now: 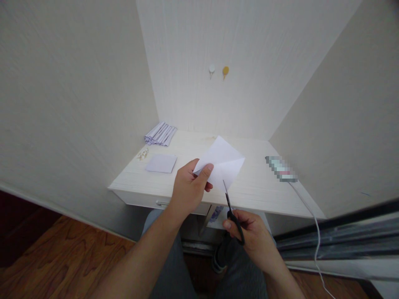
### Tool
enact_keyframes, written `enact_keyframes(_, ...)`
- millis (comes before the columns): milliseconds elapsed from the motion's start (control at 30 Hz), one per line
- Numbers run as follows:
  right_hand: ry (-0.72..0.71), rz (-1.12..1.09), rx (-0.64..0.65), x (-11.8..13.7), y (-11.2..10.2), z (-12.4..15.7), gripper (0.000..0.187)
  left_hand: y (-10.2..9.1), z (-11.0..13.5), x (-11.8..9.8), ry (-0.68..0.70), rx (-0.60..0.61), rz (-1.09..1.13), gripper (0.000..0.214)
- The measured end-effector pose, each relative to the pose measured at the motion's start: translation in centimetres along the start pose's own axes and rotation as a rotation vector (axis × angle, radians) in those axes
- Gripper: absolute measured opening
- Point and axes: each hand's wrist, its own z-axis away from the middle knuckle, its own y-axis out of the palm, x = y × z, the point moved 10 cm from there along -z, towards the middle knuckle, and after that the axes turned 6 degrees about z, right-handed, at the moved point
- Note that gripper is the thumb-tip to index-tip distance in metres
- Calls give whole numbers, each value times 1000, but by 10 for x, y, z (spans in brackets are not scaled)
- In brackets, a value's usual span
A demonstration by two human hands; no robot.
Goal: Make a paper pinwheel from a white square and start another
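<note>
My left hand (195, 178) grips a white sheet of paper (226, 160) by its left corner, thumb on top and fingers beneath. The sheet is held like a diamond above the desk, and a crease crosses it toward the right corner. In my right hand (249, 230) is a pair of black-handled scissors (230, 207), blades pointing up at the paper's lower edge. Whether the blades touch the paper or only overlap it in view, I cannot tell. The blades look nearly closed.
On the white desk (193, 199), a stack of folded paper strips (160, 133) lies at the back left. Before it are small white bits (143, 154) and a square paper pile (161, 163). A blurred-out device (281, 168) with a white cable (318, 236) lies right. Walls enclose three sides.
</note>
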Motion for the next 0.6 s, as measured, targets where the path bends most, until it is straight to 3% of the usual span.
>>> enact_keyframes(600,-6,23,40,4,4,2,49,0,2,-2,-5,7,18,31)
